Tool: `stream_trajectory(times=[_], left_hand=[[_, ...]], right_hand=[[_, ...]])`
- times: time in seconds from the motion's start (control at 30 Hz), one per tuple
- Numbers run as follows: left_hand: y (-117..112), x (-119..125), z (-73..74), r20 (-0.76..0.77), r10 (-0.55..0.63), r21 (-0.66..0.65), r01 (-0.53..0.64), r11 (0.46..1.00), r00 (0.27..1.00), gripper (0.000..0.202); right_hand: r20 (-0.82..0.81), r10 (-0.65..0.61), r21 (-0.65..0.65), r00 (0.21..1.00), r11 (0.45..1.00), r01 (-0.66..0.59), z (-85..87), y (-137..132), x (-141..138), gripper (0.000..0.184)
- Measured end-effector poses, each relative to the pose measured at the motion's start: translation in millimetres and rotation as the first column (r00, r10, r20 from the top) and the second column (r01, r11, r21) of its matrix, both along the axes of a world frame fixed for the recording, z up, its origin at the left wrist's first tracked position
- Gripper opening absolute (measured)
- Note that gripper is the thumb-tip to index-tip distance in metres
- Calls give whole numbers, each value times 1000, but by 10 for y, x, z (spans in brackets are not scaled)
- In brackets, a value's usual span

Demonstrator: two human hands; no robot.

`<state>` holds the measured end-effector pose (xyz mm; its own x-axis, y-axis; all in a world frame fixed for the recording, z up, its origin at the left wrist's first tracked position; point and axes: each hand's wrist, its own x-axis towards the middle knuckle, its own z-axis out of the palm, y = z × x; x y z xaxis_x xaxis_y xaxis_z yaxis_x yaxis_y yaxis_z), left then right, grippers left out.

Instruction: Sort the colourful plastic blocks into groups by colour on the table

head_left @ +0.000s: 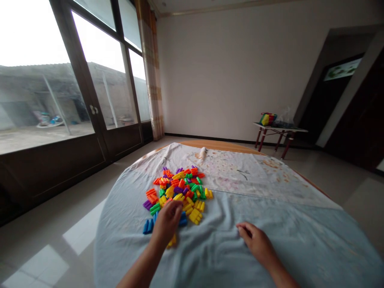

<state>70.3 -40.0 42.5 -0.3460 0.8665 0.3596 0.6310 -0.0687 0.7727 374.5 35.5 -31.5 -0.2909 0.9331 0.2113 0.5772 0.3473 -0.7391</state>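
Observation:
A loose pile of plastic building blocks (179, 185) in orange, red, yellow, green, purple and blue lies on the cloth-covered table. My left hand (168, 219) is over the near side of the pile, its fingers curled in. Whatever those fingers may hold is hidden behind the hand. Blue blocks (148, 226) lie beside it on the left, and a yellow block (172, 241) sits just under its wrist. To the right, apart from the blocks, my right hand (255, 240) is low over the cloth with its fingers closed and nothing visible in them.
The round table is covered by a rumpled light blue and white flowered cloth (294, 228). Its bare wooden edge (222, 145) shows at the far side. A small table (279, 129) with a colourful bag (268, 119) stands by the back wall. Glass doors (99, 72) are at left.

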Motion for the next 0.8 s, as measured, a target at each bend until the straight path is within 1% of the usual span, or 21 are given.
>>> stream_trajectory(times=[0.07, 0.13, 0.17, 0.23, 0.3, 0.47, 0.57, 0.63, 0.7, 0.73, 0.8], left_hand=[[27, -329, -63, -33, 116, -13, -116, 993, 993, 36], [7, -609, -111, -94, 245, -34, -249, 968, 965, 38], [-12, -725, -130, -132, 287, -56, -297, 953, 949, 39], [-50, -909, -166, -214, 334, -100, -361, 927, 918, 42], [-74, -1040, -209, -298, 351, -137, -403, 905, 888, 44], [-69, -1220, -339, -445, 356, -212, -483, 850, 822, 46], [-67, -1252, -396, -486, 371, -221, -522, 824, 791, 48], [-73, -1255, -416, -498, 390, -212, -545, 811, 775, 50], [-81, -1257, -425, -496, 414, -203, -565, 800, 763, 51], [-85, -1259, -428, -493, 424, -199, -573, 795, 760, 51], [-92, -1264, -433, -488, 438, -193, -582, 790, 755, 50]], right_hand=[[-6, 11, -4, 1000, 1000, -11, 18, -6, 1, 37], [-13, 20, -5, 1000, 1000, -20, 30, -11, 5, 37], [-17, 21, -6, 1000, 1000, -21, 34, -13, 6, 37], [-21, 18, -11, 1000, 1000, -18, 37, -15, 6, 37], [-22, 13, -14, 1000, 1000, -14, 38, -16, 3, 37], [-23, 3, -3, 1000, 1000, -4, 25, -22, 1, 37], [-39, -8, 3, 999, 1000, 8, -1, -30, 27, 37], [-53, -32, 19, 998, 999, 33, 12, -40, 25, 38], [-59, -40, 57, 997, 997, 43, 94, -57, -48, 38], [-55, -23, 87, 998, 996, 28, 167, -71, -129, 38], [-28, 65, 161, 998, 985, -60, 368, -114, -403, 35]])
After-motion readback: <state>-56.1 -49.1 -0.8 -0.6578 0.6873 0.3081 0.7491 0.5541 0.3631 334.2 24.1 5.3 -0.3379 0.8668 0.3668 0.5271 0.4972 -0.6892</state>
